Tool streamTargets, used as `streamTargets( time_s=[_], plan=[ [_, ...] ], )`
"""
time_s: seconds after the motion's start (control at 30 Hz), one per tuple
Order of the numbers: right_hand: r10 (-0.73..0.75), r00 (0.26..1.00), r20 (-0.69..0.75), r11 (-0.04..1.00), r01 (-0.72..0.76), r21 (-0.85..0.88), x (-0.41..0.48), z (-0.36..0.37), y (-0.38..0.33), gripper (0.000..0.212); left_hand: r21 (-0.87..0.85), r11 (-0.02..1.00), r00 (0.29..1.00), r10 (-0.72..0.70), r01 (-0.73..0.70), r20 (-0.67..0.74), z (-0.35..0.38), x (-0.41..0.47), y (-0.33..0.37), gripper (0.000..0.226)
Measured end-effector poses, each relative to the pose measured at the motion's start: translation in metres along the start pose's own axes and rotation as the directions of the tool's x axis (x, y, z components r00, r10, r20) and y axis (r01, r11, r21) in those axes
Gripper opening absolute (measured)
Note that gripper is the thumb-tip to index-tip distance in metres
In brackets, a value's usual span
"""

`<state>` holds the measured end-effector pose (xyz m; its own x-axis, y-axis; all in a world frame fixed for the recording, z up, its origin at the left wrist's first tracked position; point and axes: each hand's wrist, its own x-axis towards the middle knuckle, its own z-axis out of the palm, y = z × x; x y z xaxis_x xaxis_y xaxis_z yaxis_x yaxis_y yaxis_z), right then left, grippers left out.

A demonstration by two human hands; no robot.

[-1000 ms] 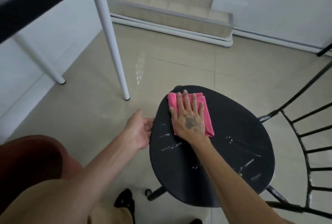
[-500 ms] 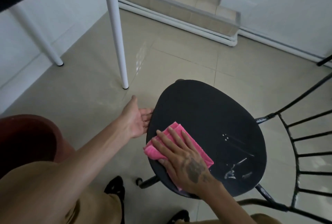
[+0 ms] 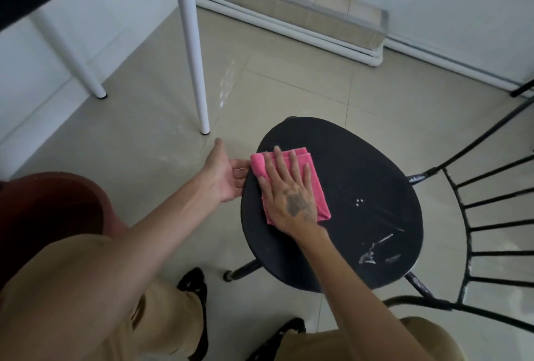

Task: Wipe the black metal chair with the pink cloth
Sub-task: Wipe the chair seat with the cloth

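Pressing flat-fingered, the right hand [image 3: 289, 195] pins the pink cloth [image 3: 320, 201] on the smeared black chair [image 3: 361, 169] over pale tiles [image 3: 289, 86], the left hand [image 3: 225, 175] maybe gripping the rim.

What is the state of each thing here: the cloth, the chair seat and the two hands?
chair seat, black, with white smears on its right part, not yet wiped
pink cloth, folded, flat on the seat under the right hand
right hand, flat, fingers straight, pressing on the cloth
left hand, relaxed, fingertips touching the seat's edge
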<state>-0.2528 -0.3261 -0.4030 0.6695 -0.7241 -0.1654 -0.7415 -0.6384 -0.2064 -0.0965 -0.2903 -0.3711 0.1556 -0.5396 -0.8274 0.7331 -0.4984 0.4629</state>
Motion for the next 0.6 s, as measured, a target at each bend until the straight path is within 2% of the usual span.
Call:
streamTargets(
  time_s=[0.17, 0.27, 0.37, 0.4, 0.43, 0.5, 0.53, 0.6],
  plan=[
    [-0.108, 0.994, 0.005, 0.994, 0.108, 0.001, -0.089, 0.016, -0.022, 0.058, 0.020, 0.999, 0.999, 0.031, -0.031, 0.022, 0.000, 0.000, -0.002, 0.098],
    [-0.153, 0.987, 0.045, 0.988, 0.154, -0.016, -0.121, 0.015, 0.006, 0.056, 0.043, 0.994, 0.995, 0.099, -0.099, -0.012, 0.007, -0.001, -0.011, 0.091],
    [-0.090, 0.994, 0.054, 0.994, 0.093, -0.061, -0.133, 0.009, 0.052, 0.057, 0.118, 0.970, 0.967, 0.228, -0.215, -0.112, 0.019, -0.008, -0.030, 0.073],
    [-0.043, 0.998, 0.049, 0.997, 0.046, -0.061, -0.133, 0.006, 0.065, 0.058, 0.192, 0.941, 0.938, 0.309, -0.278, -0.158, 0.022, -0.009, -0.039, 0.067],
    [0.008, 0.999, 0.033, 0.999, -0.006, -0.049, -0.131, 0.004, 0.075, 0.058, 0.321, 0.875, 0.883, 0.432, -0.362, -0.182, 0.025, -0.010, -0.048, 0.062],
    [0.129, 0.991, -0.020, 0.991, -0.130, -0.027, -0.118, 0.001, 0.084, 0.059, 0.577, 0.648, 0.752, 0.653, -0.497, -0.086, 0.029, -0.009, -0.068, 0.058],
    [0.207, 0.978, -0.036, 0.978, -0.208, -0.025, -0.108, 0.002, 0.082, 0.060, 0.658, 0.548, 0.707, 0.706, -0.516, -0.034, 0.031, -0.010, -0.076, 0.059],
    [0.362, 0.931, -0.040, 0.932, -0.363, -0.015, -0.086, 0.006, 0.066, 0.062, 0.747, 0.415, 0.638, 0.770, -0.519, 0.016, 0.033, -0.011, -0.084, 0.058]
  ],
)
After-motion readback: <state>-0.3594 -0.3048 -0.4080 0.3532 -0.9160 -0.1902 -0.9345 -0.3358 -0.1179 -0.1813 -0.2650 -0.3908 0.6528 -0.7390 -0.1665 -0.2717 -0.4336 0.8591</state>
